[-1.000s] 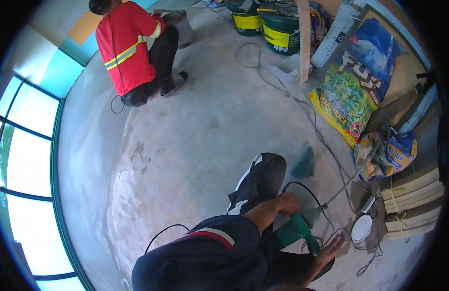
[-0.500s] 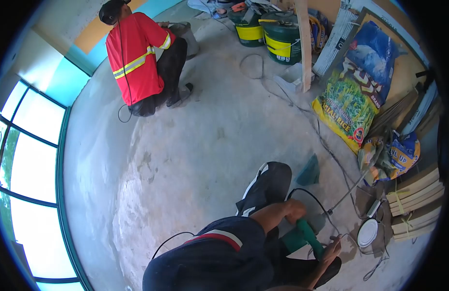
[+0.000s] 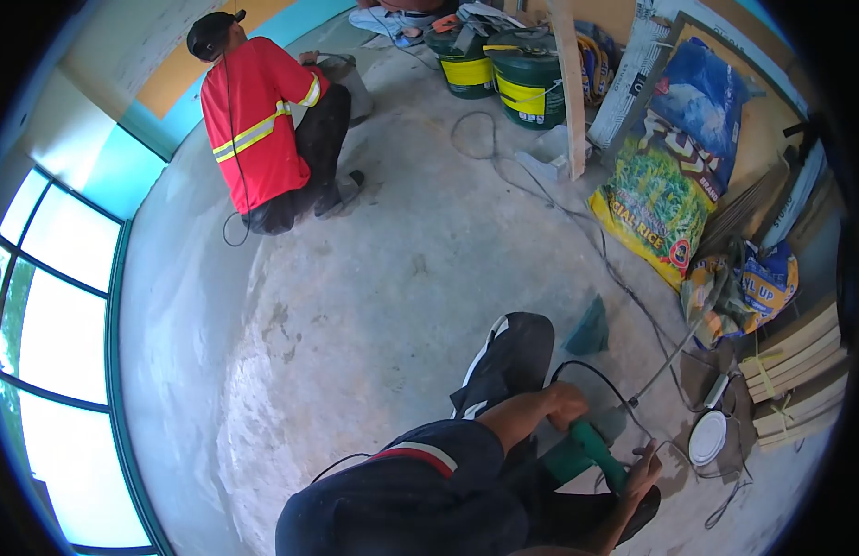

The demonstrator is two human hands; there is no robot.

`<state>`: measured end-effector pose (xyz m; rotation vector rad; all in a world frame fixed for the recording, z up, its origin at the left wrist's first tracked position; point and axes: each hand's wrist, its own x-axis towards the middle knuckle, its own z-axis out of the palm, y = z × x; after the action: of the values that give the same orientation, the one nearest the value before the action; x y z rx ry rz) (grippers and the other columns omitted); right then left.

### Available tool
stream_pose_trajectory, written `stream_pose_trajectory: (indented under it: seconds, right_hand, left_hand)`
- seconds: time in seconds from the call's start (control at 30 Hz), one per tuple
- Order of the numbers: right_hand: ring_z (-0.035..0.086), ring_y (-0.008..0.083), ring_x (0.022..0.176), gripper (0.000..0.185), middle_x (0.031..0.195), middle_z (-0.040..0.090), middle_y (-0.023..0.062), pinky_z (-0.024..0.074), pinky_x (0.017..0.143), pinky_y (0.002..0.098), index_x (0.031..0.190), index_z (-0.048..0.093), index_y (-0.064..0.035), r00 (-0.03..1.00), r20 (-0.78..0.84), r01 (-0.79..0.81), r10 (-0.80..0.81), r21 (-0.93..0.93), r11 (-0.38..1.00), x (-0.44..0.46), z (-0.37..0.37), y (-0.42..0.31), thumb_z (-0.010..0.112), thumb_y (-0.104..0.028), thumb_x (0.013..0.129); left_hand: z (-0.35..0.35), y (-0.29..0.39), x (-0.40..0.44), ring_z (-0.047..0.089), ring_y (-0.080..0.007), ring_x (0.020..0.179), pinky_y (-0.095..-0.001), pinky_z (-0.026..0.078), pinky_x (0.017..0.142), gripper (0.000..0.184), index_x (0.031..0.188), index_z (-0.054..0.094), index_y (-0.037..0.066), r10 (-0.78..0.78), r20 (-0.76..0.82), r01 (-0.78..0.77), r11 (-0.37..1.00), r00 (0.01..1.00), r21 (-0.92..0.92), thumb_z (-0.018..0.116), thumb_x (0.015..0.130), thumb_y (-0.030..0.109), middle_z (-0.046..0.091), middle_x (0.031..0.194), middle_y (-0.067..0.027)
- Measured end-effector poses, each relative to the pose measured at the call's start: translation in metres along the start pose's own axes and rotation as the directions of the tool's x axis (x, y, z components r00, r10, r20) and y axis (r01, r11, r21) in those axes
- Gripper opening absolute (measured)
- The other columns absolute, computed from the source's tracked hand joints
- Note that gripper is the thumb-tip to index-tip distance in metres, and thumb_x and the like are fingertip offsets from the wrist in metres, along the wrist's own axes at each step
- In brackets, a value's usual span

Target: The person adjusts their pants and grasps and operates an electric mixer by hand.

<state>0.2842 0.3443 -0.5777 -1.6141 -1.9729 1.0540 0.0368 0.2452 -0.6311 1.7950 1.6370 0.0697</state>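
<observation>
My left hand (image 3: 566, 405) is wrapped round the rear end of a green power tool (image 3: 596, 447); a black cord (image 3: 596, 372) curves away close by. My right hand (image 3: 643, 469) is at the tool's front end with its fingers curled against it, partly hidden by the angle. The tool lies slanted between my bent knees, above a dark green object (image 3: 565, 461) whose kind I cannot make out. Just beyond my hands, a thin grey rod (image 3: 666, 369) slants up toward a crumpled bag. A round white lid (image 3: 707, 437) lies to the right of my right hand.
A co-worker in a red shirt (image 3: 253, 130) squats by a grey bucket (image 3: 353, 88). Green-and-yellow buckets (image 3: 525, 79), a wooden post (image 3: 570, 93) and a rice sack (image 3: 654, 199) stand at the back right. Cables (image 3: 615, 264) cross the concrete floor. Bundled wood strips (image 3: 795, 371) lie at right.
The view has shifted slightly, and more of another person shows at the top edge. Both my hands stay on the power tool, nearly unmoved. The co-worker's pose is about the same.
</observation>
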Motion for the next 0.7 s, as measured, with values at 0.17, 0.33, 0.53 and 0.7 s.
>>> stream_pose_trajectory:
  seconds: [0.17,0.33,0.53,0.7]
  right_hand:
    - [0.046,0.0175,0.055,0.064,0.053,0.047,0.0065,0.0355,0.055,0.0341,0.071,0.062,0.0058,0.999,0.029,-0.025,0.025,-0.003,1.0,0.006,0.003,0.017,0.046,-0.051,0.095]
    - [0.046,0.0176,0.052,0.058,0.052,0.046,0.0056,0.0355,0.053,0.0352,0.082,0.064,0.0059,0.986,0.079,-0.154,0.147,0.09,0.984,0.001,-0.005,0.008,0.045,-0.047,0.097]
    - [0.06,0.0272,0.099,0.048,0.112,0.06,0.0197,0.048,0.083,0.0365,0.125,0.051,0.001,0.855,-0.374,0.341,-0.359,-0.116,0.933,0.013,-0.019,0.101,0.04,-0.038,0.1]
    - [0.05,0.0311,0.116,0.052,0.126,0.053,0.023,0.0369,0.101,0.0381,0.125,0.049,0.0087,0.632,-0.746,0.209,-0.209,-0.096,0.973,-0.029,-0.086,0.012,0.032,-0.035,0.102]
  left_hand:
    - [0.011,-0.003,0.005,0.067,-0.0342,0.077,-0.0449,0.052,0.071,0.016,0.065,0.068,0.007,0.058,-0.113,-0.053,0.998,0.992,0.046,0.067,0.06,0.023,0.067,0.073,-0.0153]
    - [0.009,-0.002,0.002,0.067,-0.0338,0.076,-0.0445,0.053,0.072,0.02,0.069,0.069,0.007,0.079,-0.111,-0.071,0.995,0.991,0.072,0.068,0.061,0.025,0.068,0.075,-0.0141]
    - [0.003,-0.001,0.0,0.067,-0.0329,0.076,-0.0439,0.053,0.071,0.022,0.073,0.07,0.009,0.028,-0.062,-0.022,0.995,0.998,0.097,0.068,0.062,0.028,0.068,0.075,-0.0128]
    - [0.001,0.0,-0.002,0.067,-0.0329,0.079,-0.0441,0.053,0.073,0.019,0.071,0.07,0.01,0.083,-0.07,-0.078,0.994,0.994,0.075,0.067,0.063,0.028,0.068,0.076,-0.0126]
